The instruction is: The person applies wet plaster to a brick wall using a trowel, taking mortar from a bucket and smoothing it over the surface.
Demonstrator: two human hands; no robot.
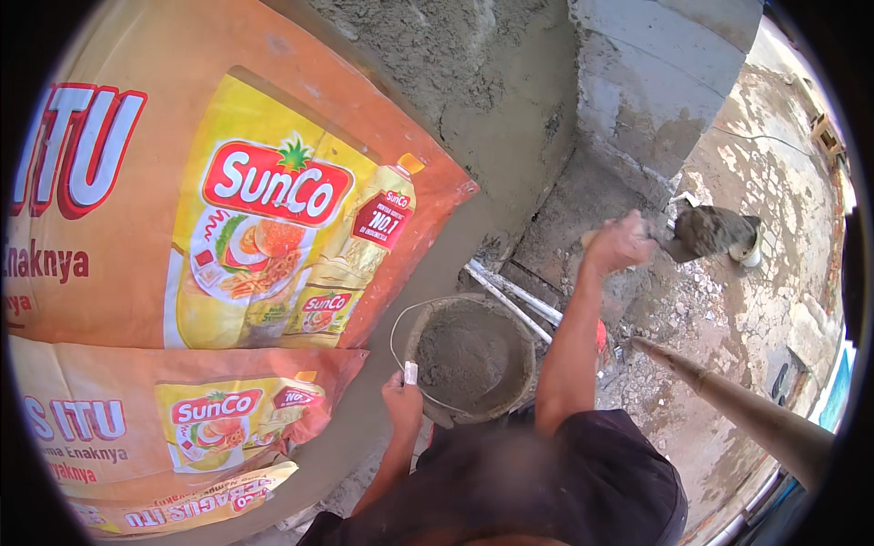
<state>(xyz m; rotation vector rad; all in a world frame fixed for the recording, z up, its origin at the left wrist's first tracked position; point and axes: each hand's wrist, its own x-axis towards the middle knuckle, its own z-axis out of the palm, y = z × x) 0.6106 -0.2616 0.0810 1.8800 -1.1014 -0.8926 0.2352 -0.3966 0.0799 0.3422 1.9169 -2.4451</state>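
A round bucket (525, 364) holds thick grey mortar (464, 350), with a mortar-smeared trowel (710, 235) well to its right.

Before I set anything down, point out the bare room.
Widest: the spattered ground between trowel and pole. Crowded: around the bucket, with the left hand gripping its handle, orange banner on one side, white pipes and right forearm on the other.
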